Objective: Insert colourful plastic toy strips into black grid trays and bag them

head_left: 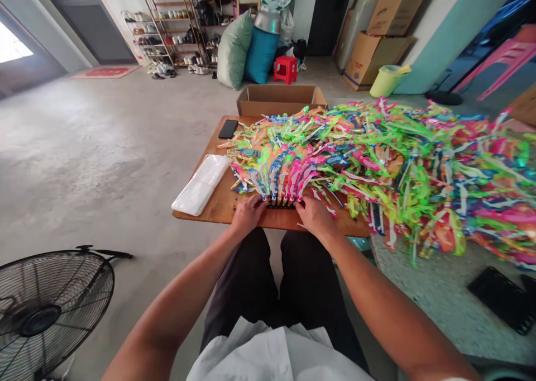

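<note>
On the near edge of a wooden table (276, 218), a row of colourful plastic novelty sticks (285, 174) stands fanned out, with their lower ends in a small black rack (281, 205). My left hand (248, 214) is closed at the rack's left end, its fingertips by the outermost stick. At the opposite end my right hand (313, 213) is closed with the fingers against the last pink stick. The fingers partly hide both rack ends. Behind the row lies a large heap of similar sticks (377, 141) in green, pink, orange, blue and yellow.
A stack of clear plastic bags (203, 184) and a black phone (228, 128) lie on the table's left side. Beyond stands an open cardboard box (280, 99). A black fan (54, 308) is at lower left, and a black tray (502, 298) rests on the stone surface at right.
</note>
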### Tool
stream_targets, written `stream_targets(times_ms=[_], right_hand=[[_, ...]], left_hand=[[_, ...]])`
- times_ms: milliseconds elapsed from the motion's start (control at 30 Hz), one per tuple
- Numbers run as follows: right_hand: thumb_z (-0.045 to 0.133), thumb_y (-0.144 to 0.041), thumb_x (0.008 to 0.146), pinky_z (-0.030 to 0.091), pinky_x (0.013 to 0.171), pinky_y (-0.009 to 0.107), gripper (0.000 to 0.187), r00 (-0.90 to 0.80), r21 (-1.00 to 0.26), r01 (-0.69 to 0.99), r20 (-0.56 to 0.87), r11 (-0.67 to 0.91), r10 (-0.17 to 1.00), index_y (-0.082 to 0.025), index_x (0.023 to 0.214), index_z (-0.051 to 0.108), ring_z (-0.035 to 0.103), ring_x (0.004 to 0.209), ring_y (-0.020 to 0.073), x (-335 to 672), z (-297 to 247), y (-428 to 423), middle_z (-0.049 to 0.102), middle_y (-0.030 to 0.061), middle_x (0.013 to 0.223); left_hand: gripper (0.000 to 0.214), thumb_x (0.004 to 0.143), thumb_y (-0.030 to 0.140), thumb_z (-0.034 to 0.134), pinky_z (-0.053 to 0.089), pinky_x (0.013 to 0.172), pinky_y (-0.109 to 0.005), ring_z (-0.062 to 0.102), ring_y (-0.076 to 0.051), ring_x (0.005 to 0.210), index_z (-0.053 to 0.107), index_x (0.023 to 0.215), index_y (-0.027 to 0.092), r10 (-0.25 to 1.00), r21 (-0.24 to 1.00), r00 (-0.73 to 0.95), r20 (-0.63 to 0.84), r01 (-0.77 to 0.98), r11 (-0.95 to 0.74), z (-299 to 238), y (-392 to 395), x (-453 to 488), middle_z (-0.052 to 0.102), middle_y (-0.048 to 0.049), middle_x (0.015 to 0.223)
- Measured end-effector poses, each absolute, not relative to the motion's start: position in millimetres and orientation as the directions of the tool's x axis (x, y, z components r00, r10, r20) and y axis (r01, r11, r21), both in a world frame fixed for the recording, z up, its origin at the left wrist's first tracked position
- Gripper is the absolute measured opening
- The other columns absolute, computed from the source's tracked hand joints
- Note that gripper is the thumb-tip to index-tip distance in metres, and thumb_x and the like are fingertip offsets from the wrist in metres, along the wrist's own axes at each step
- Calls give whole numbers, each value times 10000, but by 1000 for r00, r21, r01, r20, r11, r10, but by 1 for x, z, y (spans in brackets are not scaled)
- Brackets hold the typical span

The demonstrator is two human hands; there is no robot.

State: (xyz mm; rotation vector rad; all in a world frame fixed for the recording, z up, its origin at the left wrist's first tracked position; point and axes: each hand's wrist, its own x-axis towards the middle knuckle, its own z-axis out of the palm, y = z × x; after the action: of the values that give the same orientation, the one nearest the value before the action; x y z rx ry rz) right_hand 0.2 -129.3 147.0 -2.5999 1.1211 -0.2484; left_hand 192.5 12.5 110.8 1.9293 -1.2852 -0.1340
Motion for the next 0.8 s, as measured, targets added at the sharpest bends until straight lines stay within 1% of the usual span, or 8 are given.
stream_targets(times_ms=[200,267,400,467,633,800], right_hand=[[541,-296,1024,464,813,295,250,688,-291,-692,10,-660,-726,-127,1085,715,717,994,261,4,154,-125,765,154,1033],[531,-291,1024,468,806,302,250,694,-277,-687,25,-672,-719,-125,1086,708,718,983,267,5,155,-123,761,161,1036],[512,-268,1026,469,785,300,241,726,-267,-654,40,-707,-687,-135,1095,700,720,956,261,6,155,-120,763,151,1032],[518,-273,1026,469,776,296,239,722,-277,-657,36,-701,-691,-140,1095,704,724,942,258,7,154,-121,769,143,1014],[562,-321,1024,473,788,287,246,685,-334,-676,42,-657,-727,-143,1062,728,729,947,257,5,151,-125,775,136,967],[583,-314,1013,473,795,283,235,694,-370,-652,62,-662,-717,-151,1055,748,730,951,254,4,150,-128,780,128,954]], left_hand=[[177,1008,329,550,477,767,-291,641,-194,818,641,937,195,-837,486,365,408,-863,-140,110,10,186,701,-61,864],[158,1000,313,564,484,773,-291,654,-198,835,643,927,197,-831,460,363,421,-875,-150,111,8,183,711,-63,873],[149,976,285,592,482,759,-274,664,-186,816,642,861,205,-810,463,388,439,-871,-165,111,5,179,716,-49,837],[156,967,282,599,475,739,-271,660,-180,785,642,838,205,-811,472,388,437,-867,-161,111,5,180,712,-44,811],[140,936,297,639,461,685,-265,636,-160,688,662,834,204,-788,555,463,406,-810,-190,111,6,183,706,-24,756],[148,937,309,627,471,697,-268,653,-171,719,684,848,205,-803,542,446,396,-819,-188,112,5,183,716,-32,773]])
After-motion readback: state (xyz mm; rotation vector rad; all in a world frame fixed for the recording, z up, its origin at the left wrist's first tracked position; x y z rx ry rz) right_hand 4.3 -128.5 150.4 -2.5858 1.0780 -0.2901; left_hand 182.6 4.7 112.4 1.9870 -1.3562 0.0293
